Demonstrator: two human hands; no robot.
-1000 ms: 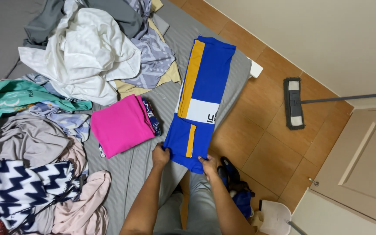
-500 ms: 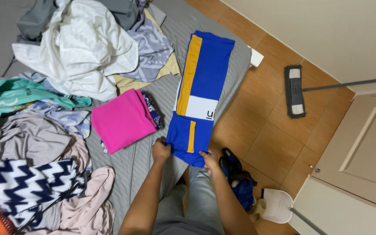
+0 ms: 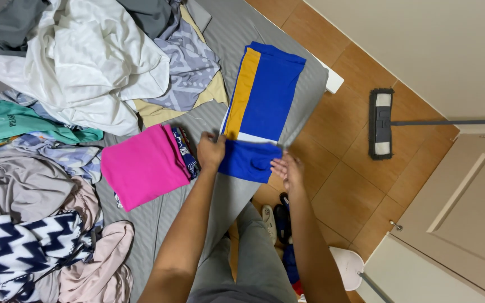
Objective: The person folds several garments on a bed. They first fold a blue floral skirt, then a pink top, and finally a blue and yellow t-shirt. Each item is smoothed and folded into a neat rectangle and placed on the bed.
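Already the blue and yellow garment (image 3: pixel 262 106) lies flat on the grey bed (image 3: pixel 242 33) near its edge, its near end turned up in a first fold. The left hand (image 3: pixel 211 151) pinches that folded edge shut between its fingers; the right hand (image 3: pixel 287 168) rests open-palmed at the fold's other corner. One pink garment (image 3: pixel 141 165) sits folded just beside it, while a heap of unfolded clothes (image 3: pixel 68 67) looks left to do. No basket or bin shows.
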